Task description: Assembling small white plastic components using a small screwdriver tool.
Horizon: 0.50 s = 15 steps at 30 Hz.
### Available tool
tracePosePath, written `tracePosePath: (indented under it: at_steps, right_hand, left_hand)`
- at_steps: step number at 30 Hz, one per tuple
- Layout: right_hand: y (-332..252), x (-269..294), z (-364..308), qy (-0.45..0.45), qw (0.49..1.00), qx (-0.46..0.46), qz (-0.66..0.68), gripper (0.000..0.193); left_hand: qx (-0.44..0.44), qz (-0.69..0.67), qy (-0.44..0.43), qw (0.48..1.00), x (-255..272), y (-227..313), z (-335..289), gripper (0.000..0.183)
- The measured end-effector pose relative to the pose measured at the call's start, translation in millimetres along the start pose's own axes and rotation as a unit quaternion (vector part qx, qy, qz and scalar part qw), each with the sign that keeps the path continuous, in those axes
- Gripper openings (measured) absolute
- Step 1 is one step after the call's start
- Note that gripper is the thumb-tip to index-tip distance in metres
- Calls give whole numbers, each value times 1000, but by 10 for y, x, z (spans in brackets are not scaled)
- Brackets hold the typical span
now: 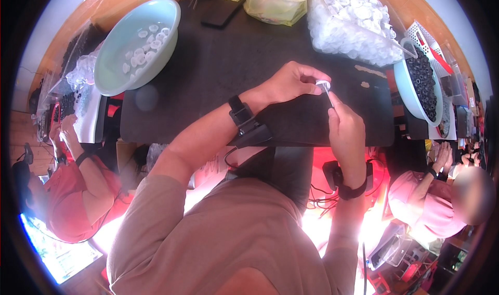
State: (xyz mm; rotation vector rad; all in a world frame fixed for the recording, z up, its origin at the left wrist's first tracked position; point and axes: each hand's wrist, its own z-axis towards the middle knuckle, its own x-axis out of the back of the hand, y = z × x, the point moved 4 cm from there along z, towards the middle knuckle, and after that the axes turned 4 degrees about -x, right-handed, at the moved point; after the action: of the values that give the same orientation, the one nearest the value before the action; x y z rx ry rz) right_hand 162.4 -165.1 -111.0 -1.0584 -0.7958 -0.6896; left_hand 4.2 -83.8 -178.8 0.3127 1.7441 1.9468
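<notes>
My left hand point(289, 83) pinches a small white round plastic piece point(323, 83) between thumb and fingertips, above the dark tabletop point(234, 71). Closed around a thin, pale metal tool point(328, 95) is my right hand point(346, 126). The tool's tip touches or nearly touches the white piece; its exact kind is too small to make out. At the far left stands a light green basin point(106, 61) with several similar white pieces point(140, 53) inside. Beyond my hands, toward the far right, a clear plastic bag point(332, 43) is heaped with many more.
A yellow plastic bag point(275, 4) and a dark flat phone-like object point(222, 15) lie at the back. To the right, a light blue basin point(408, 95) holds black rings point(423, 82), with a white perforated basket point(423, 38) behind. Other people sit at left point(86, 196) and right point(421, 201).
</notes>
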Motion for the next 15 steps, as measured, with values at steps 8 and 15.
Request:
tracePosePath:
  at_steps: [8,15]
  right_hand:
    - [-7,156,-43,9,998,-45,41,31]
    - [-39,97,-18,0,1000,-30,11,31]
  left_hand:
    - [4,-34,27,999,-26,55,7,32]
    - [4,-44,24,999,-17,33,5,32]
